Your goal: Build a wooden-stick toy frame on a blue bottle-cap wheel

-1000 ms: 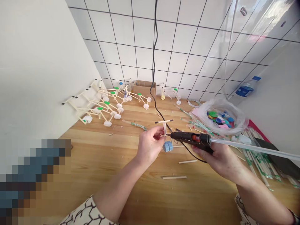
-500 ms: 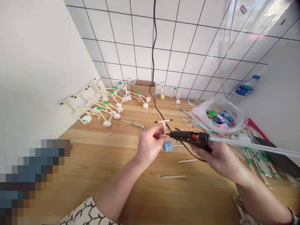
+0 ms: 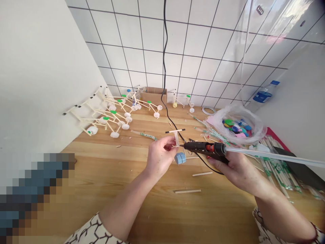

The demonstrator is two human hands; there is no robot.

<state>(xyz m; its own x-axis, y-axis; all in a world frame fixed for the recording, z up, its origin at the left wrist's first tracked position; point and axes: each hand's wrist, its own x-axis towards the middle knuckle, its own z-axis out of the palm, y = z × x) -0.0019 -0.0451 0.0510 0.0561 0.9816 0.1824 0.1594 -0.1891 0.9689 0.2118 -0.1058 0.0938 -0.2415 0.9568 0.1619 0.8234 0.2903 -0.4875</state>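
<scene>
My left hand point(image 3: 162, 154) is closed on a small model tricycle frame point(image 3: 177, 138) of pale wooden sticks, with a black-tipped crossbar at its top. Two blue bottle caps point(image 3: 180, 158) hang as wheels at its lower end. My right hand point(image 3: 238, 171) grips a black hot glue gun point(image 3: 203, 148), whose nozzle points left and meets or nearly meets the frame beside my left fingertips. A long translucent glue stick point(image 3: 269, 156) sticks out of the gun's back. Two loose wooden sticks point(image 3: 188, 191) lie on the table below the hands.
Several finished stick tricycles point(image 3: 113, 117) stand at the left, before a cardboard box point(image 3: 154, 96). Right of centre is a plastic bag point(image 3: 215, 125) of coloured caps, with a water bottle point(image 3: 265, 95) behind it. Packaged sticks point(image 3: 274, 173) lie at the right. A black cord point(image 3: 164, 67) hangs down the wall.
The view has shifted slightly. The hands, the frame and the glue gun keep almost the same positions, with the nozzle still at the frame.
</scene>
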